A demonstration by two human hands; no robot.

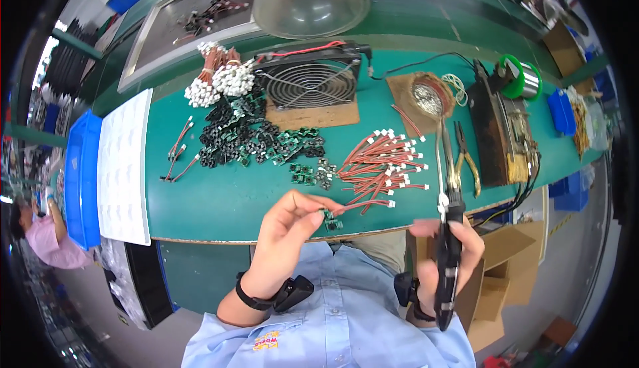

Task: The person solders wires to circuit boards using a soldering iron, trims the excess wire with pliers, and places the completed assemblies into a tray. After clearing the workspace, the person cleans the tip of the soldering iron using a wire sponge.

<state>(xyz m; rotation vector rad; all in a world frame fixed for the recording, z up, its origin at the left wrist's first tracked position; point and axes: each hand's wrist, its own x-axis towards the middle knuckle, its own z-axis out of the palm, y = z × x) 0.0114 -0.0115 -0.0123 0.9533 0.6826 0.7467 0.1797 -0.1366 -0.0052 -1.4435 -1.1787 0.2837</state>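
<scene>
My left hand [291, 223] pinches a small green circuit board [331, 221] near the front edge of the bench. A red-brown cable [365, 205] with a white connector runs right from the same fingers; whether it is joined to the board cannot be made out. Wrapped around the black handle of a soldering iron [450, 251], my right hand [466, 251] is partly smeared by motion. The iron points away from me, its metal shaft beside the long-nosed pliers [468, 160]. More cables [379, 165] lie fanned beyond my left hand, beside small green boards [303, 173].
A pile of black parts [233, 128] lies left of centre, before a fan [309, 83]. Bundled cables [214, 78] sit behind it. At right are a round dish [429, 98] of silvery bits, a dark soldering station [491, 135] and a solder spool [522, 78]. White trays [124, 168] line the left.
</scene>
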